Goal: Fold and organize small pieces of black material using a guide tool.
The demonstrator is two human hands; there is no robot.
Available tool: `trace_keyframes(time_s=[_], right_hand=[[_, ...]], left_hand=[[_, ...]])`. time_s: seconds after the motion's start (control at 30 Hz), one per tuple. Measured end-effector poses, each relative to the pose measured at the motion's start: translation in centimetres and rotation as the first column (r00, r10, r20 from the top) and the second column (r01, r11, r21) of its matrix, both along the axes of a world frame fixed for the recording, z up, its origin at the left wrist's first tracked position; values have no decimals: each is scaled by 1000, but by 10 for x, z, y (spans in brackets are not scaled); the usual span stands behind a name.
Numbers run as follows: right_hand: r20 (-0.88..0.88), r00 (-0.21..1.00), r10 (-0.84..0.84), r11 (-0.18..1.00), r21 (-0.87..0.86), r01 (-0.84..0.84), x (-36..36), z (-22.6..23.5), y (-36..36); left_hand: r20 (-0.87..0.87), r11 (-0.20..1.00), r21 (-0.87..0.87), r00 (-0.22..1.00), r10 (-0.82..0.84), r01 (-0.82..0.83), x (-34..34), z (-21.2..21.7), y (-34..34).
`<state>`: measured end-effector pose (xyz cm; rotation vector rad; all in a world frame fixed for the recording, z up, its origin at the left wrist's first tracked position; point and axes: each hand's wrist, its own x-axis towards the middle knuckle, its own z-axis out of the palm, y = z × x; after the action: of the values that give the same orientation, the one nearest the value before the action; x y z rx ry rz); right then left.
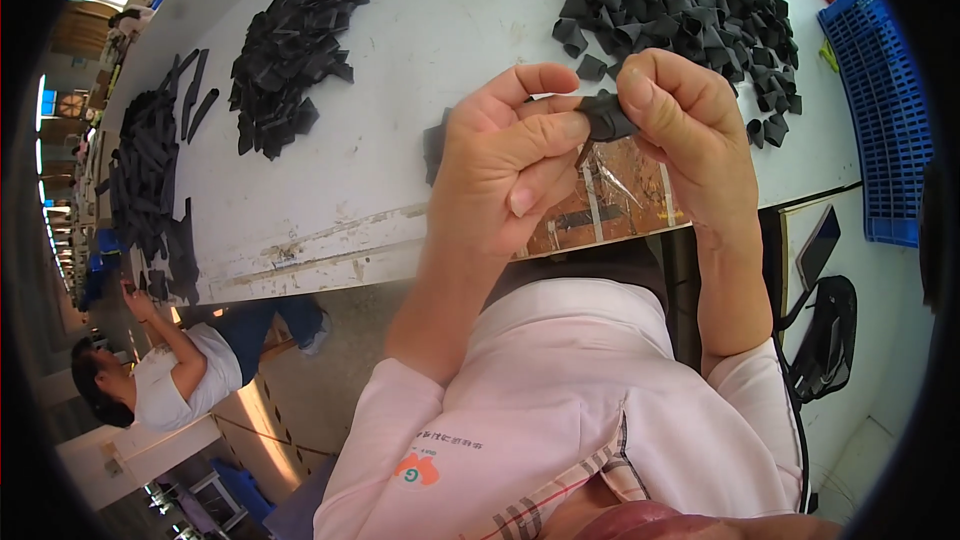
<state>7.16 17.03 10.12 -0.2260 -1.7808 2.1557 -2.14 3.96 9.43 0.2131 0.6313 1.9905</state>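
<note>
A small black fabric piece (608, 118), folded or rolled, is pinched between my two hands above the table's front edge. My left hand (515, 145) grips its left end between thumb and fingers. On its other end, the thumb and bent fingers of my right hand (685, 110) press together. Just beyond my hands lies a heap of rolled black pieces (670, 0), with a few loose ones nearest me. Part of another dark piece (433, 152) shows on the table behind my left wrist.
Flat black pieces (290, 50) form a pile on the white table (400, 60); black strips (145, 170) lie farther left. A worn brown board (600, 205) sits below my hands. At right stand a blue plastic crate (880, 110) and a black bag (825, 340). Another person (190, 375) works at left.
</note>
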Motion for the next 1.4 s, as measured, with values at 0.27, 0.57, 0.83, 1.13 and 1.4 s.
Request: trace_keyframes(time_s=[0.27, 0.57, 0.83, 1.13, 1.4], right_hand=[[54, 985, 163, 933, -333, -136, -8, -51, 6], [105, 983, 148, 977, -170, -128, -7, -45, 17], [-387, 894, -225, 614, 656, 439, 7, -38, 7], [-476, 866, -154, 237, 833, 500, 3, -28, -1], [-296, 896, -332, 679, 583, 445, 11, -18, -9]], left_hand=[[253, 973, 168, 947, -200, 160, -7, -56, -3], [-785, 886, -116, 588, 194, -448, 17, -35, 11], [-958, 896, 193, 119, 260, -401, 0, -29, 20], [-506, 800, 139, 653, 564, -583, 21, -26, 13], [-441, 838, 220, 715, 542, -499, 19, -13, 20]])
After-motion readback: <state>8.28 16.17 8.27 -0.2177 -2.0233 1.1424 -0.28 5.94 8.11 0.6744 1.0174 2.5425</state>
